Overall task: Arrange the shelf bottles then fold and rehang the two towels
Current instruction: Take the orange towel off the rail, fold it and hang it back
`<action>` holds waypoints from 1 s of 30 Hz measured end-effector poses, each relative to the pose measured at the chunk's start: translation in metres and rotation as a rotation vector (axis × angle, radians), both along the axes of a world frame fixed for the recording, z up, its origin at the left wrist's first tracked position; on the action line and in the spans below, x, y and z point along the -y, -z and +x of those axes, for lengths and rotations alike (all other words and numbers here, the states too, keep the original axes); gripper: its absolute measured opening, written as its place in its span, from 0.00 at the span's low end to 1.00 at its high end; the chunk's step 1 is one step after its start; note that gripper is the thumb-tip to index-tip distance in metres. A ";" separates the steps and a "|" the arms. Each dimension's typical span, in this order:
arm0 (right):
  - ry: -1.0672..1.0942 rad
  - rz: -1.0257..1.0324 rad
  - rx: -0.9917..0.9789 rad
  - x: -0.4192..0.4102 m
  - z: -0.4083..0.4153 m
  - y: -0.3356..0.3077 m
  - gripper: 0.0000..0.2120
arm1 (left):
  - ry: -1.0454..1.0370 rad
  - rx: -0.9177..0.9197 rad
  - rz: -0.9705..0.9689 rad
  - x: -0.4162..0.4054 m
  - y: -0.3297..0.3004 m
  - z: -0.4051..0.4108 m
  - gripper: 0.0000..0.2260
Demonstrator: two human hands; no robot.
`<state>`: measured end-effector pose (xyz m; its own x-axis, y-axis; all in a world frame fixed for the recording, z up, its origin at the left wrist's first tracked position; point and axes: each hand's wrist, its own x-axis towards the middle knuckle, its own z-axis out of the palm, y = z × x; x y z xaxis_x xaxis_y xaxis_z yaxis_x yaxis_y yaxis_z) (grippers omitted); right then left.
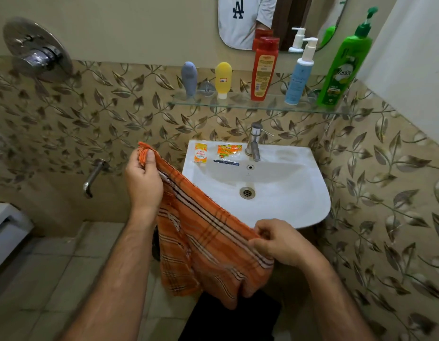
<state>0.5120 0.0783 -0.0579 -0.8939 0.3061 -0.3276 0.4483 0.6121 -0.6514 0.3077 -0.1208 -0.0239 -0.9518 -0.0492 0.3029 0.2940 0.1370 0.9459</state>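
The orange checked towel (203, 242) is stretched in the air in front of the sink (282, 193), and the fold is judged to be only just under way: one top corner is pinched by the left hand (143, 180), raised beside the sink's left edge, while the other end of the top edge is gripped in the curled fingers of the right hand (277, 242), lower and nearer the body, and the rest of the cloth hangs loose toward the floor. One towel is counted; the second is not seen, nor is any rail, so both rehangings are judged still to be done. On the glass shelf (238, 105) the bottle stage looks finished: five bottles are counted, upright in a row, namely a green pump bottle (341, 70), a red bottle (262, 70), a blue pump bottle (298, 77), a yellow tube (223, 78) and a grey tube (189, 78). Three small sachets (200, 152) are counted on the sink rim.
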 end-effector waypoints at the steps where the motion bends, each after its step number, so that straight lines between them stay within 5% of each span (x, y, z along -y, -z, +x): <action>1: 0.076 0.071 -0.119 -0.001 -0.001 0.001 0.07 | -0.013 0.003 0.009 0.003 0.000 -0.001 0.08; 5: 0.240 -0.072 -0.444 0.004 -0.009 -0.002 0.09 | -0.040 0.015 0.035 0.014 0.000 -0.006 0.12; 9: 0.257 -0.441 -0.479 0.014 -0.011 -0.014 0.15 | -0.107 0.086 0.039 0.024 0.008 -0.007 0.11; 15: 0.336 -0.715 -0.541 0.026 -0.027 -0.034 0.16 | -0.117 0.148 -0.053 0.034 0.030 -0.015 0.09; 23: 0.563 -0.374 -0.560 0.029 -0.050 -0.027 0.11 | -0.072 0.280 -0.073 0.017 0.038 0.008 0.10; 30: 0.464 -0.287 -0.568 0.052 -0.063 -0.026 0.13 | 0.210 0.198 0.038 -0.008 0.016 0.054 0.09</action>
<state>0.4488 0.0262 -0.0318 -0.7499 0.6613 0.0181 0.1679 0.2168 -0.9617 0.3617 -0.1125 -0.0402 -0.9827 0.1479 0.1114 0.1209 0.0564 0.9911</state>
